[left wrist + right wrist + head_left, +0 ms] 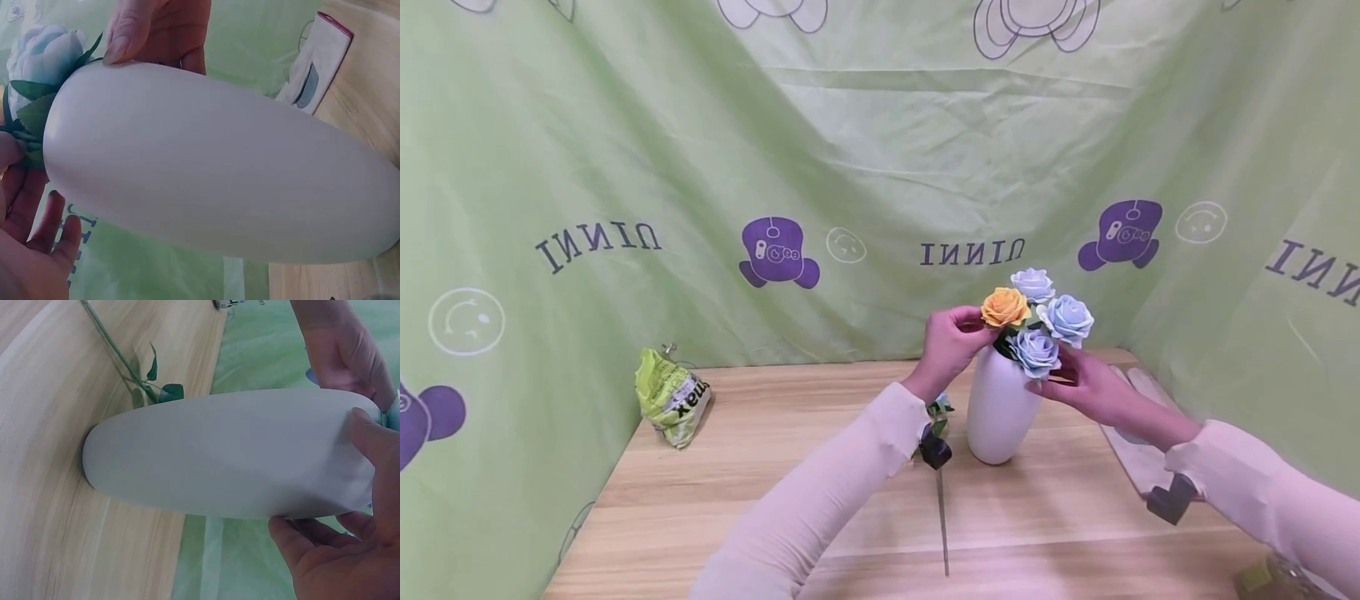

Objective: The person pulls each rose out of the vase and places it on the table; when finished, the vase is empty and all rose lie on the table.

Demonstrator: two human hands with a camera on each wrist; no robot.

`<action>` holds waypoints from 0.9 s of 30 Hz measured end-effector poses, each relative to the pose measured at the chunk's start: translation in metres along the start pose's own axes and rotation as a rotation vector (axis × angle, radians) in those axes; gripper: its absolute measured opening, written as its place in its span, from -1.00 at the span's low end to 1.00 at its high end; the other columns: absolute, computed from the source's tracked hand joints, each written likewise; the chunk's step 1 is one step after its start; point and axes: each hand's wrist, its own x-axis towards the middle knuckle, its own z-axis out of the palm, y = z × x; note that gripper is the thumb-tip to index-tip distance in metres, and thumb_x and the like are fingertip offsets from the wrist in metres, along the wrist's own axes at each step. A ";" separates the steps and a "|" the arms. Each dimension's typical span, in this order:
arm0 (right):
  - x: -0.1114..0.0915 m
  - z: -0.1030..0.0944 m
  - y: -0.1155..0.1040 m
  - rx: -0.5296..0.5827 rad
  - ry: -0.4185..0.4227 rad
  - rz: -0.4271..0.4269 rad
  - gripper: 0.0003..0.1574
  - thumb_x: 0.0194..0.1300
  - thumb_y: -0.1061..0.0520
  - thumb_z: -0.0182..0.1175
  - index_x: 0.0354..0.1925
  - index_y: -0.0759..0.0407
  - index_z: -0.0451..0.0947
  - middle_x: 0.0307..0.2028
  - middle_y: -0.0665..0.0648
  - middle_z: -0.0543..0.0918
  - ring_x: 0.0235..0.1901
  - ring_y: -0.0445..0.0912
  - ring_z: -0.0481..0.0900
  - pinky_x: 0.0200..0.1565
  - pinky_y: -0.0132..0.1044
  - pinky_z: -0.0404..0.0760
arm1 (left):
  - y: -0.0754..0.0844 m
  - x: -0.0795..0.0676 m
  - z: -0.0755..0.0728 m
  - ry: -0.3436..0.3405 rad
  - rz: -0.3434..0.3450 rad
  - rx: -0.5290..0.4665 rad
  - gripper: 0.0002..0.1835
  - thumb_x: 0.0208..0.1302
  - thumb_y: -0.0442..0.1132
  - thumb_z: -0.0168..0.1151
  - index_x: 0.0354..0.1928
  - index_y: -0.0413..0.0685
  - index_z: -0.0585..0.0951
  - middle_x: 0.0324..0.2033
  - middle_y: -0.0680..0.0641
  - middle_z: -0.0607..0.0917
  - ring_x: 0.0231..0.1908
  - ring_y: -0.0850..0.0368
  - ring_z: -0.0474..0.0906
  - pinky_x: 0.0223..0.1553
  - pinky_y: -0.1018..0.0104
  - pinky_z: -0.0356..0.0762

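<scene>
A white vase (pixel 1000 417) stands upright on the table, holding an orange rose (pixel 1004 307) and several pale blue roses (pixel 1067 320). My left hand (pixel 950 348) pinches the orange rose just below its bloom, at the vase's mouth. In the left wrist view, its thumb and fingers are around green leaves (pixel 36 115) there. On the opposite side, my right hand (pixel 1101 390) holds the vase near its top. The right wrist view shows the right thumb (pixel 369 434) and fingertips against the vase wall. The stems inside the vase are hidden.
Another blue flower with a long stem (pixel 943 525) lies on the table left of the vase, partly behind my left sleeve. A crumpled green bag (pixel 672 398) sits at the back left. Pale flat items (pixel 1138 458) lie at right. Green printed cloth (pixel 865 150) hangs around the table.
</scene>
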 end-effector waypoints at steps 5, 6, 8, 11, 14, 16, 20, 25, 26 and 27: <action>-0.001 0.000 -0.003 0.002 0.000 0.008 0.00 0.38 -0.06 0.27 0.52 0.31 0.03 0.41 0.43 0.35 0.32 0.37 0.43 0.15 0.02 0.67 | 0.003 -0.003 0.003 0.026 0.024 -0.059 -0.71 0.13 -0.39 0.43 -0.07 -0.30 0.73 -0.15 -0.27 0.79 -0.21 0.18 0.74 -0.16 0.39 0.75; -0.001 0.000 -0.003 0.002 -0.002 0.007 -0.01 0.38 -0.06 0.27 0.52 0.31 0.04 0.41 0.43 0.36 0.32 0.36 0.44 0.15 0.01 0.68 | 0.004 -0.004 0.003 0.030 0.027 -0.064 -0.71 0.14 -0.39 0.43 -0.07 -0.30 0.72 -0.14 -0.27 0.79 -0.21 0.19 0.73 -0.16 0.40 0.75; -0.001 0.000 -0.003 0.002 -0.001 0.001 -0.03 0.38 -0.05 0.27 0.51 0.32 0.07 0.39 0.42 0.38 0.31 0.36 0.45 0.14 -0.01 0.69 | 0.005 -0.004 0.003 0.036 0.036 -0.073 -0.72 0.14 -0.38 0.42 -0.07 -0.29 0.72 -0.12 -0.26 0.79 -0.19 0.18 0.73 -0.14 0.39 0.75; -0.001 0.000 -0.003 -0.003 0.004 -0.001 -0.06 0.38 -0.05 0.27 0.48 0.34 0.11 0.37 0.43 0.41 0.29 0.35 0.47 0.13 -0.02 0.69 | 0.006 -0.004 0.004 0.043 0.056 -0.083 -0.72 0.16 -0.37 0.41 -0.07 -0.28 0.72 -0.10 -0.25 0.77 -0.15 0.13 0.72 -0.12 0.37 0.75; -0.001 0.000 -0.003 -0.014 0.013 0.006 -0.07 0.38 -0.05 0.28 0.46 0.36 0.12 0.35 0.44 0.43 0.28 0.36 0.48 0.13 -0.01 0.69 | 0.009 -0.004 0.004 0.055 0.072 -0.081 -0.73 0.20 -0.33 0.37 -0.06 -0.26 0.72 -0.10 -0.25 0.77 -0.15 0.12 0.72 -0.09 0.38 0.74; -0.001 0.000 -0.003 -0.017 0.018 0.013 -0.07 0.37 -0.05 0.28 0.46 0.37 0.12 0.34 0.45 0.44 0.28 0.36 0.49 0.14 0.00 0.69 | 0.011 -0.005 0.004 0.062 0.079 -0.077 -0.73 0.23 -0.30 0.33 -0.06 -0.26 0.72 -0.11 -0.25 0.77 -0.16 0.13 0.72 -0.08 0.40 0.72; -0.001 0.000 -0.003 -0.020 0.022 0.016 -0.07 0.37 -0.05 0.28 0.46 0.36 0.13 0.33 0.45 0.45 0.27 0.36 0.49 0.14 0.00 0.69 | 0.015 -0.007 0.003 0.054 0.084 -0.084 -0.72 0.26 -0.28 0.25 -0.04 -0.25 0.71 -0.10 -0.24 0.77 -0.17 0.15 0.72 -0.05 0.39 0.72; -0.002 -0.001 -0.003 -0.010 0.008 0.014 -0.01 0.36 -0.10 0.28 0.50 0.28 0.08 0.37 0.41 0.42 0.30 0.34 0.47 0.15 -0.01 0.68 | 0.017 -0.008 0.004 0.026 0.120 -0.091 -0.72 0.24 -0.31 0.23 -0.06 -0.30 0.71 -0.07 -0.25 0.75 -0.15 0.24 0.67 -0.02 0.43 0.69; -0.002 -0.001 -0.003 0.001 0.000 0.013 0.00 0.36 -0.10 0.28 0.52 0.25 0.05 0.39 0.40 0.40 0.32 0.34 0.45 0.16 0.00 0.68 | 0.017 -0.008 0.004 0.013 0.135 -0.088 -0.72 0.23 -0.32 0.24 -0.06 -0.32 0.71 -0.06 -0.26 0.74 -0.14 0.25 0.66 0.00 0.42 0.69; -0.002 -0.001 -0.003 0.010 -0.009 0.014 0.03 0.36 -0.11 0.28 0.54 0.23 0.02 0.41 0.39 0.38 0.33 0.34 0.44 0.16 0.00 0.67 | 0.017 -0.009 0.004 -0.001 0.151 -0.081 -0.72 0.21 -0.34 0.26 -0.07 -0.34 0.70 -0.04 -0.26 0.73 -0.12 0.25 0.64 0.01 0.41 0.69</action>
